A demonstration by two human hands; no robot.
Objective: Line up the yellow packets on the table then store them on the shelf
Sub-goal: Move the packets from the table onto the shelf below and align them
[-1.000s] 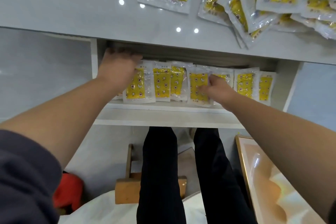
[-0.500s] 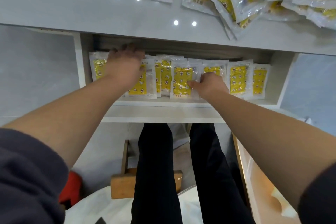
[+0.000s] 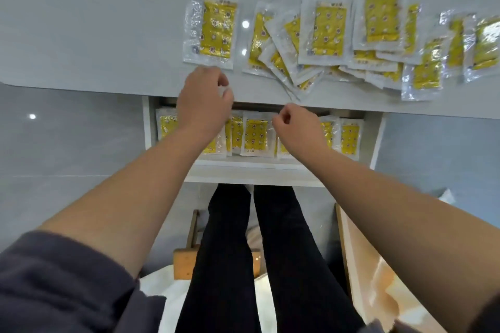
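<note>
Several yellow packets in clear wrap lie in a row on the shelf (image 3: 254, 165) under the table; one packet (image 3: 255, 134) shows fully between my hands. On the grey table (image 3: 94, 21) a single yellow packet (image 3: 212, 30) lies flat, with a loose overlapping heap of packets (image 3: 351, 40) to its right. My left hand (image 3: 204, 101) hovers at the table's front edge just below the single packet, fingers bent loosely, holding nothing. My right hand (image 3: 296, 126) is in front of the shelf row, fingers curled in, with nothing in it.
My legs in black trousers (image 3: 257, 251) stand below the shelf. A wooden stool (image 3: 186, 259) is on the floor beside them, and a light wooden panel (image 3: 378, 278) lies at the lower right. White side walls bound the shelf left and right.
Both hands have come off the shelf packets and risen toward the table edge. The view has tilted up, so more of the tabletop and its packets shows.
</note>
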